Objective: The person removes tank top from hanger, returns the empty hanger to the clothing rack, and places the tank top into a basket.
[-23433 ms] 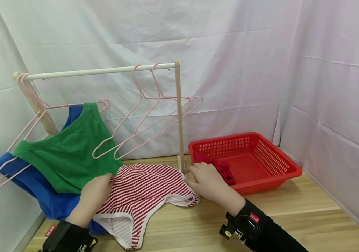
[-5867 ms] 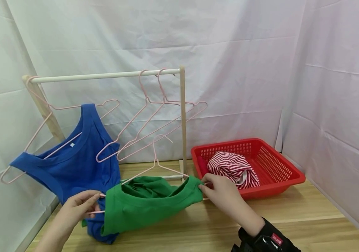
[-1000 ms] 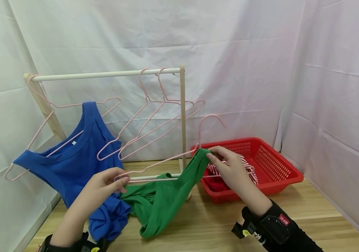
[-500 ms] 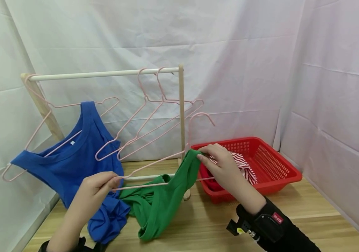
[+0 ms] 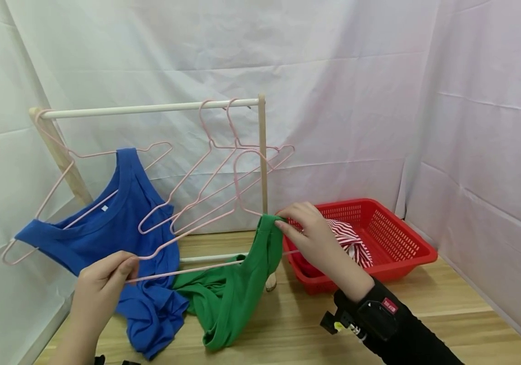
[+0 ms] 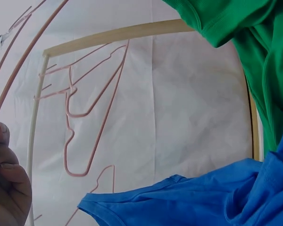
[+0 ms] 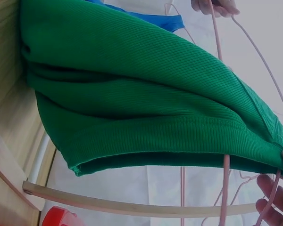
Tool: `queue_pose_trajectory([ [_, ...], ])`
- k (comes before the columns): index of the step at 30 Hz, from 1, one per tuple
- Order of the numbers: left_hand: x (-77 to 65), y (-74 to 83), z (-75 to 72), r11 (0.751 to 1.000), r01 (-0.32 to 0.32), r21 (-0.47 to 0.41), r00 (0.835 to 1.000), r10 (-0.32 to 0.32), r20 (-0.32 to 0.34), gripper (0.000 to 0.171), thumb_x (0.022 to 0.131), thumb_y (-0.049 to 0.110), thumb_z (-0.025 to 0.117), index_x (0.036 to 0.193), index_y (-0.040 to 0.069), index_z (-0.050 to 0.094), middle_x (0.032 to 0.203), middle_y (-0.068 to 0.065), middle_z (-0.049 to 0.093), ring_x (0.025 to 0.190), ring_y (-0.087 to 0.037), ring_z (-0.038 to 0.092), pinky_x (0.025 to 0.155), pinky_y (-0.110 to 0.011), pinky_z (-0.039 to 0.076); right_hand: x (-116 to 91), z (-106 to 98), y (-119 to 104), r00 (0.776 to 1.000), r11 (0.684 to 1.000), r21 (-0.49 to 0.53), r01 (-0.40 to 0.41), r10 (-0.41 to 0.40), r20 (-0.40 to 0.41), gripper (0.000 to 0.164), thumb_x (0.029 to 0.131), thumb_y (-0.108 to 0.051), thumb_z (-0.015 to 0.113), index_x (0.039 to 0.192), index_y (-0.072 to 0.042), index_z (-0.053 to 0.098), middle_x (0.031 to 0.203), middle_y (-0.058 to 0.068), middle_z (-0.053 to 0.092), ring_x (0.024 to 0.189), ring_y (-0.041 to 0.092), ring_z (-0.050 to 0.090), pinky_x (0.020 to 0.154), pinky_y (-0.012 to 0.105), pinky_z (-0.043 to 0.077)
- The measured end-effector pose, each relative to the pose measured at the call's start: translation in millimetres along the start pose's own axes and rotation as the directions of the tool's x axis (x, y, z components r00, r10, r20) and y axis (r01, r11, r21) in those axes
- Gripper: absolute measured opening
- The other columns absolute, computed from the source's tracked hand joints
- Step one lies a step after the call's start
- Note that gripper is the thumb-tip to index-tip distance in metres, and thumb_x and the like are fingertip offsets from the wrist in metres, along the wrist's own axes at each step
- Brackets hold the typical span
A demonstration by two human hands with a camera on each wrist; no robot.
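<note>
My left hand (image 5: 102, 291) grips the left end of a pink clothes hanger (image 5: 196, 228), held tilted in front of the rack. A green tank top (image 5: 242, 284) hangs by one strap from the hanger's right arm; its lower part droops onto the table. My right hand (image 5: 308, 235) pinches that strap at the top, as the right wrist view also shows, with the green top (image 7: 132, 94) spread close to the camera. In the left wrist view my left fingers (image 6: 9, 172) curl round the hanger's wire. A blue tank top (image 5: 105, 228) hangs on another pink hanger at the rack's left.
The clothes rack (image 5: 150, 109) has a white bar and wooden posts, with two bare pink hangers (image 5: 205, 187) near its right post. A red basket (image 5: 402, 268) at the right holds a striped red-and-white garment (image 5: 349, 241) and a red one. White cloth surrounds the wooden table.
Earlier the green top hung on the rack and the striped garment lay outside the basket. Over the last second, my left hand has drawn the hanger leftward through the strap my right hand holds.
</note>
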State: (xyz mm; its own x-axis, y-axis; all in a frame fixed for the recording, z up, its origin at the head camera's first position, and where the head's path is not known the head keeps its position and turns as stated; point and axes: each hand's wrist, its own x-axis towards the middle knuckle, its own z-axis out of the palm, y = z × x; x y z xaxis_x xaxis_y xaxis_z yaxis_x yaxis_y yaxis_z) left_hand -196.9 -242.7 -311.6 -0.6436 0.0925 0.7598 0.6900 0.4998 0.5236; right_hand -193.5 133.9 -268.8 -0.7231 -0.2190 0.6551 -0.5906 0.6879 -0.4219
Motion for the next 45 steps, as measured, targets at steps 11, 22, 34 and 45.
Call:
queue_pose_trajectory([
  [11, -16.1, -10.1, -15.5, 0.990, 0.138, -0.023, 0.989, -0.139, -0.054, 0.028, 0.097, -0.006, 0.053, 0.073, 0.008, 0.060, 0.060, 0.005, 0.050, 0.050, -0.005, 0.042, 0.044, -0.021, 0.034, 3, 9, 9, 1.000, 0.999, -0.019, -0.031, 0.031, 0.003, 0.011, 0.095, -0.014, 0.065, 0.102, -0.010, 0.072, 0.100, 0.000, 0.066, 0.094, 0.018, 0.052, 0.078, 0.038, 0.046],
  [22, -27.7, -17.8, -35.9, 0.951, 0.308, 0.019, 0.950, -0.307, -0.057, 0.027, 0.101, 0.006, 0.051, 0.076, 0.004, 0.061, 0.062, 0.003, 0.052, 0.054, -0.007, 0.045, 0.047, -0.020, 0.037, 8, 13, 18, 0.996, 0.995, -0.035, -0.090, 0.090, 0.019, 0.011, 0.094, -0.013, 0.066, 0.103, -0.008, 0.072, 0.102, 0.003, 0.067, 0.096, 0.021, 0.054, 0.080, 0.040, 0.047],
  [34, -43.4, -28.4, -57.1, 0.919, 0.393, 0.034, 0.917, -0.389, -0.095, 0.028, 0.101, 0.008, 0.052, 0.076, 0.006, 0.063, 0.062, 0.006, 0.054, 0.054, -0.005, 0.047, 0.046, -0.019, 0.036, 7, 18, 34, 0.986, 0.983, -0.071, -0.167, 0.164, -0.036, 0.012, 0.095, -0.014, 0.065, 0.100, -0.006, 0.072, 0.098, 0.006, 0.068, 0.095, 0.024, 0.058, 0.083, 0.042, 0.048],
  [45, -48.3, -30.9, -65.6, 0.914, 0.395, 0.093, 0.912, -0.378, -0.158, 0.033, 0.103, 0.010, 0.049, 0.073, 0.003, 0.060, 0.058, 0.004, 0.049, 0.050, -0.006, 0.041, 0.044, -0.022, 0.032, 4, 25, 42, 0.953, 0.951, -0.068, -0.302, 0.302, -0.014, 0.015, 0.096, -0.021, 0.064, 0.102, -0.009, 0.072, 0.089, 0.002, 0.066, 0.081, 0.018, 0.059, 0.073, 0.038, 0.050],
])
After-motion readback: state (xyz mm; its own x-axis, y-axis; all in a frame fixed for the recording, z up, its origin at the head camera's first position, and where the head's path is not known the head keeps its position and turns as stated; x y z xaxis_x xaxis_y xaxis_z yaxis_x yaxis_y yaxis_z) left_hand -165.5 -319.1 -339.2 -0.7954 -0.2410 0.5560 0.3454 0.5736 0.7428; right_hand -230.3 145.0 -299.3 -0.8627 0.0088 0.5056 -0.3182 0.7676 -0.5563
